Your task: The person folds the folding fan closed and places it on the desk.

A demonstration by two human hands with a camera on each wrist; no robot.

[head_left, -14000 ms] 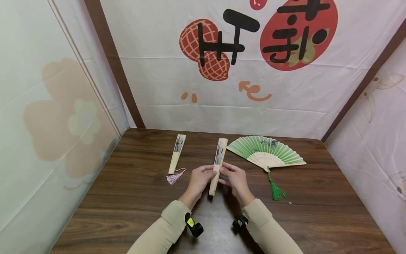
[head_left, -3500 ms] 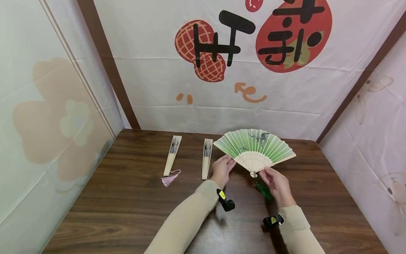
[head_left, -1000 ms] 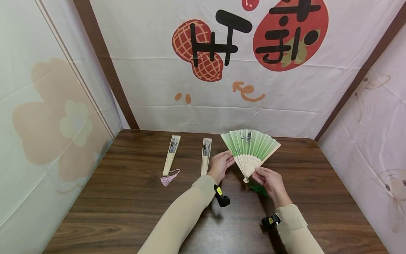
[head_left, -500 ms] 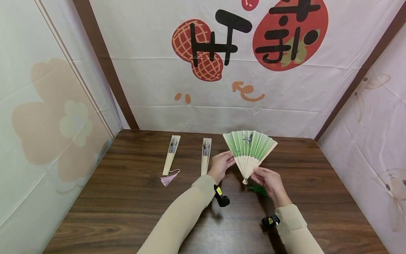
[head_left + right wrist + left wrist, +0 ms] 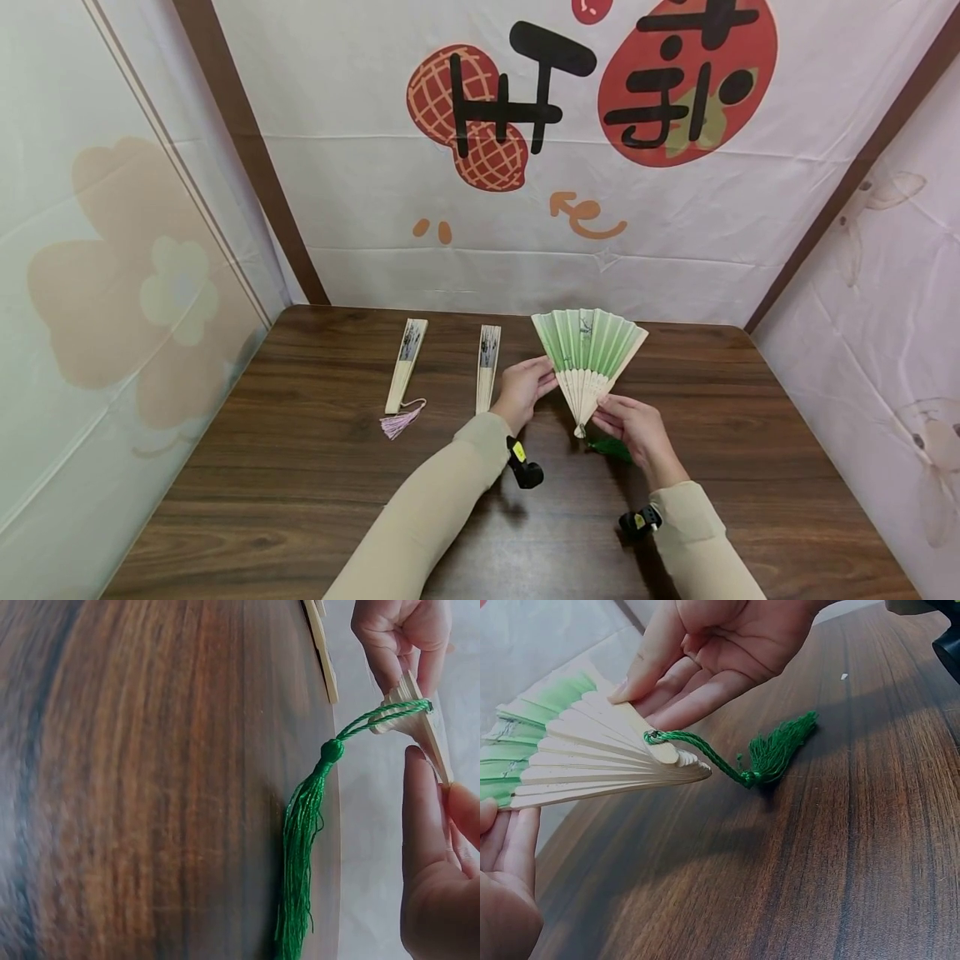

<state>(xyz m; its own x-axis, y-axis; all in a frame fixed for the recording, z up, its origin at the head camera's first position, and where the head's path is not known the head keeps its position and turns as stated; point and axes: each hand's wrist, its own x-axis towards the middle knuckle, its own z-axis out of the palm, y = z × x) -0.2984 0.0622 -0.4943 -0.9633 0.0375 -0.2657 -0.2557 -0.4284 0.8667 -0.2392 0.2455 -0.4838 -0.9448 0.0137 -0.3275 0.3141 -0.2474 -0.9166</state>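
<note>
A green folding fan (image 5: 588,346) with pale ribs is partly spread, raised off the table between my two hands. My left hand (image 5: 522,390) pinches its left edge, thumb and fingers on either side in the left wrist view. On the opposite outer rib, close to the pivot, my right hand (image 5: 636,429) pinches with thumb and fingers. From the pivot a green tassel (image 5: 780,750) hangs on a looped cord. A folded fan (image 5: 488,358) lies just left of my left hand, its lower end hidden by the wrist. Farther left is another folded fan (image 5: 406,367).
A pink tassel (image 5: 401,423) hangs from the leftmost fan onto the dark wooden table (image 5: 300,483). Printed cloth walls (image 5: 465,275) enclose the table's back and sides. A tiny white speck (image 5: 844,676) lies on the tabletop.
The middle fan, earlier in both hands, now lies on the table. Both hands hold the green fan, once widely spread; it has narrowed, its right edge drawing leftward, slightly more over the last second.
</note>
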